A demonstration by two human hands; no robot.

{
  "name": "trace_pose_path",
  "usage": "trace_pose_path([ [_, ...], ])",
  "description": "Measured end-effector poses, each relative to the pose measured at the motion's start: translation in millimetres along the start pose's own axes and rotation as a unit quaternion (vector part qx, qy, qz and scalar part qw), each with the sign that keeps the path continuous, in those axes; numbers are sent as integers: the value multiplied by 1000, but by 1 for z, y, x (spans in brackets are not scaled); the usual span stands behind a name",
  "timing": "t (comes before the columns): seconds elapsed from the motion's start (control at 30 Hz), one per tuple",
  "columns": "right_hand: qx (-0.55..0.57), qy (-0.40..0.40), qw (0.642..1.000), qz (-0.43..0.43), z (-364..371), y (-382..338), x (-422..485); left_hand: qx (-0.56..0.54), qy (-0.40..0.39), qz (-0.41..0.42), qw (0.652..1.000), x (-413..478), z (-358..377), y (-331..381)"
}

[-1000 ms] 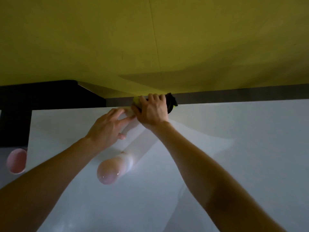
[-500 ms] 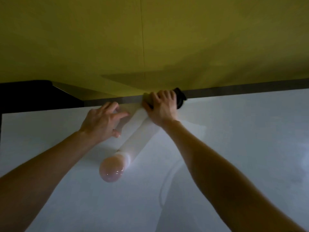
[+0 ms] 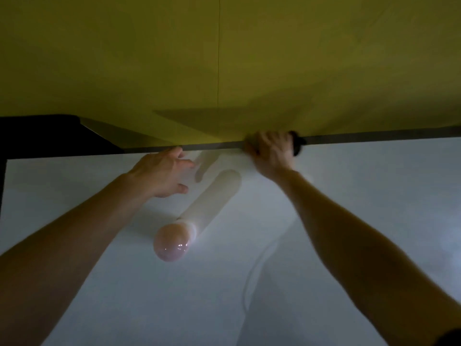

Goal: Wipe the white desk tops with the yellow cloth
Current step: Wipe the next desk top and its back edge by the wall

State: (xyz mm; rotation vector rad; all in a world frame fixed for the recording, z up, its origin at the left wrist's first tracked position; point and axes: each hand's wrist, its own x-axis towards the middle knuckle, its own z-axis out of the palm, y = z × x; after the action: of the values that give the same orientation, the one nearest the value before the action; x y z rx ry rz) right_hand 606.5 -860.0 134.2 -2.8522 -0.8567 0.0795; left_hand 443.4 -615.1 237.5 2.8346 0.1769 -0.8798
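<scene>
While the right hand point(image 3: 270, 151) curls its blurred fingers over the cloth point(image 3: 296, 145) at the far edge of the white desk top point(image 3: 361, 208), only a dark fold showing, the left hand point(image 3: 162, 174) sits to its left, fingers loosely spread. A pale tube with a pink rounded end point(image 3: 199, 216) lies between the forearms; a yellow panel point(image 3: 224, 58) rises beyond the desk.

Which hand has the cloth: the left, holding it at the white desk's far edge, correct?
No: the head view shows the right hand's grip on the cloth at the white desk's far edge; the left hand holds nothing.
</scene>
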Motion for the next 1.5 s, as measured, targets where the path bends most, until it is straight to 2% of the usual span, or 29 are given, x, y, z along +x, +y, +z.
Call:
trace_pose_path([
  [0.07, 17, -79, 991, -103, 2, -56, 14, -31, -49, -49, 997, 2, -9, 14],
  [0.17, 61, -87, 983, -152, 3, -66, 20, -13, -65, -97, 993, 7, -14, 47],
  [0.27, 91, -14, 985, -147, -5, 22, 2, 23, -26, -96, 995, 20, -10, 90],
  [0.33, 74, 25, 993, -91, -23, 113, -14, 13, 54, -75, 996, 29, 6, 130],
  [0.4, 54, 29, 997, -49, -47, 201, -27, -53, 155, -57, 985, 38, 28, 172],
  [0.47, 24, 17, 999, -22, -58, 248, -31, -101, 223, -45, 969, 49, 58, 202],
  [0.57, -16, 29, 999, -11, -38, 222, -21, -81, 282, -55, 955, 57, 106, 227],
  [0.63, 6, 5, 997, -71, -19, 158, -4, -87, 332, -45, 938, 60, 126, 232],
  [0.7, 43, -51, 986, -155, -11, 89, 9, -92, 370, -50, 923, 63, 136, 232],
  [0.77, 82, -85, 973, -199, -11, 61, 18, -84, 379, -63, 919, 64, 139, 232],
  [0.87, 124, -71, 968, -204, -15, 120, 13, -86, 396, -53, 913, 67, 146, 231],
  [0.93, 114, -12, 980, -164, -26, 202, 1, -86, 399, -55, 911, 69, 147, 229],
  [1.03, 74, 33, 994, -74, -52, 304, -19, -82, 394, -61, 913, 71, 147, 231],
  [1.07, 53, 40, 997, -46, -52, 309, -22, -81, 393, -62, 914, 71, 147, 231],
  [1.13, 17, 49, 998, -18, -36, 273, -20, -81, 390, -62, 915, 72, 150, 230],
  [1.23, 61, 46, 992, -96, -2, 150, -4, -70, 398, -56, 913, 74, 152, 228],
  [1.33, 108, -32, 980, -164, 1, 73, 7, -65, 397, -58, 914, 74, 153, 228],
  [1.4, 143, -61, 968, -197, 0, 89, 12, -64, 407, -55, 910, 74, 154, 229],
  [1.5, 161, -6, 973, -163, -11, 185, 4, -70, 423, -50, 902, 72, 153, 229],
])
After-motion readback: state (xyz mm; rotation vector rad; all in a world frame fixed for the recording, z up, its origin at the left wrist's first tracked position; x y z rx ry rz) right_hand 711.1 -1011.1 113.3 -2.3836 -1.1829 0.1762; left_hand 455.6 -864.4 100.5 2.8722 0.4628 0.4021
